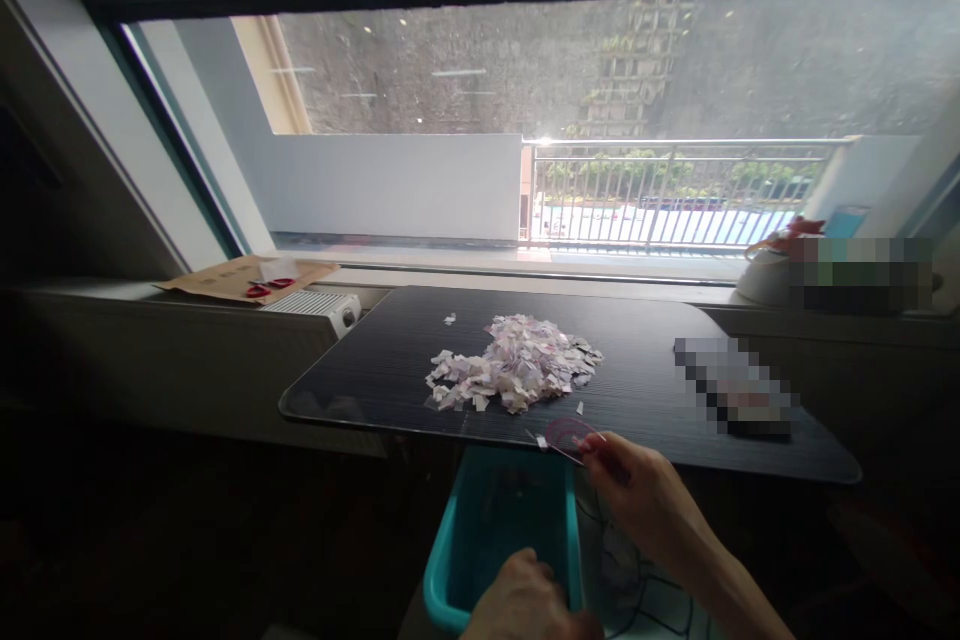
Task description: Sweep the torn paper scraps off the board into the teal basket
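A heap of small white and pale-pink paper scraps (525, 360) lies on the dark tabletop (360, 360). My right hand (634, 480) is closed on a thin, see-through pink plastic piece with a rounded outline (566, 435), held at the table's front edge. A paper scrap (541, 441) lies by its left end. Below that edge is a teal plastic bin (442, 550), its inside dim. My left hand (517, 595) is closed at the bin's near rim; its fingertips are hidden.
Red-handled scissors (270, 288) lie on brown paper (217, 278) at the left sill, above a white radiator (322, 308). A blurred-out flat object (735, 385) is on the table's right side. A window with a railing (675, 190) outside stands behind.
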The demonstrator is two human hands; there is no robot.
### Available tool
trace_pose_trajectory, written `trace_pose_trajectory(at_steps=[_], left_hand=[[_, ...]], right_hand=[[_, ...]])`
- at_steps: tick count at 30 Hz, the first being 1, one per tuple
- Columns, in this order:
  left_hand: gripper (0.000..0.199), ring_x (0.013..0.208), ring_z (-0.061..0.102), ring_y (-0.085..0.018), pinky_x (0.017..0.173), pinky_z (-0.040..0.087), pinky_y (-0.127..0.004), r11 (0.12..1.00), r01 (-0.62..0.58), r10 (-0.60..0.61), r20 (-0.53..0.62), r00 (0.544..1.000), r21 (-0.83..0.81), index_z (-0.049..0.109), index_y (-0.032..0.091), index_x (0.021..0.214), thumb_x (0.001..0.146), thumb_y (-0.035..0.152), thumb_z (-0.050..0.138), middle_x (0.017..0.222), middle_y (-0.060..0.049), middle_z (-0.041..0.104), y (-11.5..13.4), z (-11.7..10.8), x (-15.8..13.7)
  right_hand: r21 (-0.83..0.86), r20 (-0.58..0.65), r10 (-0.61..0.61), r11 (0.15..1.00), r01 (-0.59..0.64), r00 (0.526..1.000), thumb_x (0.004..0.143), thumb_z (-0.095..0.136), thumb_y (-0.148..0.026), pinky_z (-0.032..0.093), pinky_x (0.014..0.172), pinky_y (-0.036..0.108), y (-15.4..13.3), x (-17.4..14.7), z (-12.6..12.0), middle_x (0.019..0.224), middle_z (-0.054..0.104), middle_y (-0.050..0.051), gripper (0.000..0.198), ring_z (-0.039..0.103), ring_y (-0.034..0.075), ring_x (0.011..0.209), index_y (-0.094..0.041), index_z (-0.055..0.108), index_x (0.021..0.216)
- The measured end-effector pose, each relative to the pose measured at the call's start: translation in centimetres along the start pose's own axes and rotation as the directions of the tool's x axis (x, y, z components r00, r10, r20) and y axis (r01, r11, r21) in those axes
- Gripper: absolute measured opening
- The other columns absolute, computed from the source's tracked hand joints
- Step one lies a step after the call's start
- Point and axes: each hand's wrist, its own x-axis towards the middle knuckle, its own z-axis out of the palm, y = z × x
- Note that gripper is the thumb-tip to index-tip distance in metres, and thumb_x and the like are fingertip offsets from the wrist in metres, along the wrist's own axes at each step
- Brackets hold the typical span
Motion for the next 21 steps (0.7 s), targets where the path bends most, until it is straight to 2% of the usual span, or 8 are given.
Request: trace_pose_trajectory(at_steps=[4,7,11,14,18,21], left_hand=[[0.024,0.041,0.051,-0.015,0.05,0.037,-0.026,1.0,-0.016,0.016,-0.028,0.999,-0.002,0.064,0.022,0.065,0.063,0.033,0.085,0.051,0.002,0.062,0.1,-0.2,0.0],[0.022,0.042,0.052,-0.016,0.051,0.038,-0.026,1.0,0.005,-0.005,0.012,1.0,-0.004,0.063,0.022,0.065,0.067,0.033,0.083,0.051,0.001,0.063,0.1,-0.6,-0.1],[0.022,0.042,0.053,-0.017,0.051,0.037,-0.027,0.999,0.042,-0.041,0.088,0.995,-0.008,0.064,0.022,0.066,0.067,0.034,0.083,0.051,0.001,0.063,0.3,-1.0,0.1],[0.022,0.043,0.054,-0.017,0.049,0.032,-0.027,0.999,0.037,-0.036,0.091,0.995,-0.011,0.065,0.023,0.069,0.068,0.035,0.083,0.051,0.001,0.063,0.1,-1.1,0.1],[0.022,0.046,0.052,-0.016,0.047,0.024,-0.028,0.998,0.058,-0.057,0.08,0.995,-0.02,0.065,0.025,0.071,0.069,0.037,0.082,0.05,0.004,0.058,-0.7,-1.3,-1.0],[0.024,0.05,0.052,-0.015,0.05,0.024,-0.029,0.992,0.123,-0.121,0.055,0.991,-0.024,0.063,0.025,0.07,0.068,0.039,0.082,0.052,0.005,0.055,-1.3,-1.5,-2.6]], right_hand=[[0.05,-0.001,0.009,0.999,-0.009,1.0,0.09,0.044,-0.039,0.041,0.057,0.024,0.0,0.3,0.1,0.071,0.068,0.001,0.03,0.061,0.017,0.063,-0.022,0.068,0.089],[0.066,-0.016,0.007,0.998,-0.005,1.0,0.09,0.044,-0.04,0.042,0.059,0.024,0.0,0.7,0.1,0.073,0.069,0.002,0.031,0.062,0.017,0.065,-0.021,0.067,0.09],[0.056,0.039,-0.083,0.995,0.081,0.996,0.091,0.042,-0.037,0.037,0.052,0.022,-1.0,0.9,0.4,0.063,0.063,-0.001,0.031,0.054,0.014,0.057,-0.02,0.065,0.078],[0.062,0.066,-0.116,0.992,0.111,0.991,0.091,0.042,-0.037,0.034,0.049,0.021,-1.1,0.8,0.2,0.06,0.06,-0.002,0.033,0.05,0.012,0.053,-0.02,0.065,0.075],[0.094,-0.022,-0.026,0.995,0.028,0.999,0.089,0.047,-0.044,0.042,0.056,0.023,1.5,1.5,-1.3,0.071,0.07,0.0,0.033,0.059,0.015,0.06,-0.021,0.071,0.093],[0.033,-0.098,0.034,0.999,-0.03,0.995,0.086,0.05,-0.046,0.045,0.062,0.025,3.9,2.6,-2.6,0.076,0.073,0.003,0.036,0.064,0.018,0.066,-0.02,0.073,0.098]])
